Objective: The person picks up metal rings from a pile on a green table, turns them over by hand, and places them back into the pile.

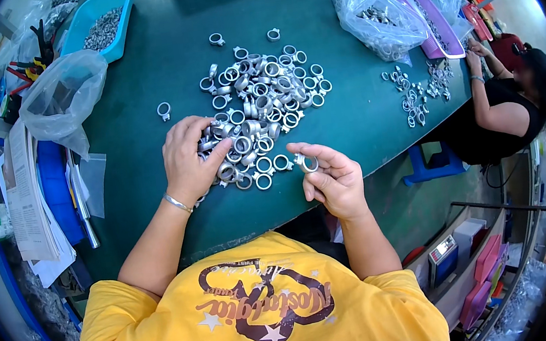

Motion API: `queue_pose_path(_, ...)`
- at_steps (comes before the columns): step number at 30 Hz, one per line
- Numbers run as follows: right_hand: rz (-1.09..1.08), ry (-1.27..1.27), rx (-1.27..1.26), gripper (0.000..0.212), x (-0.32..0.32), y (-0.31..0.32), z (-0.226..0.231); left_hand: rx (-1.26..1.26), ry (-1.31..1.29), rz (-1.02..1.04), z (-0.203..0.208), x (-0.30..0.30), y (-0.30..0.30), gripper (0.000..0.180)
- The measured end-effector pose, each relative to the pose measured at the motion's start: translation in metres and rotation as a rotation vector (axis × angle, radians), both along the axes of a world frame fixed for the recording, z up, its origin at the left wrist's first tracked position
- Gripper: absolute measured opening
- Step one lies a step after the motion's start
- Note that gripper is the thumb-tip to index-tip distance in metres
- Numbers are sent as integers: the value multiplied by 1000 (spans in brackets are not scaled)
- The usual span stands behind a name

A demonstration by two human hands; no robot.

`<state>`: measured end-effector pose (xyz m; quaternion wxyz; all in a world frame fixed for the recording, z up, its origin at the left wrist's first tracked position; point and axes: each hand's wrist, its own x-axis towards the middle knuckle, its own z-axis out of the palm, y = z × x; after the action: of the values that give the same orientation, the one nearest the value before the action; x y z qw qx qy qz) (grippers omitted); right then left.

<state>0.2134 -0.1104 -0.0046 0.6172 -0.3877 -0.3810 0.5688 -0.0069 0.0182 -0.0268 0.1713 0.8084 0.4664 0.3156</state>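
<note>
A heap of silver metal ring clamps [261, 98], each a round band with a small lug, lies on the green table in front of me. My left hand [190, 154] rests against the heap's left side, fingers curved over several rings with the thumb apart; whether it grips one is hidden. Just right of the heap, my right hand [333, 178] pinches one ring clamp [307, 162] between thumb and forefinger, above the table. A few single rings lie apart, one ring clamp [164, 111] at the left and two beyond the heap.
A turquoise tray [123, 39] of small metal parts stands far left, near a clear plastic bag [65, 93] and pliers [41, 52]. At far right are a filled bag [381, 30] and a purple tray [454, 49]. Another person [508, 103] works beside smaller rings [413, 97].
</note>
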Motion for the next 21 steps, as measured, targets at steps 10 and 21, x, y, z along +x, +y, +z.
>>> queue_pose_path(10,67,-197,-266,26,28,20,20,-3,12,13,3,0,-2,34)
queue_pose_path(21,-631,-284,-184,26,147,127,70,-21,-26,6,-3,1,-3,39)
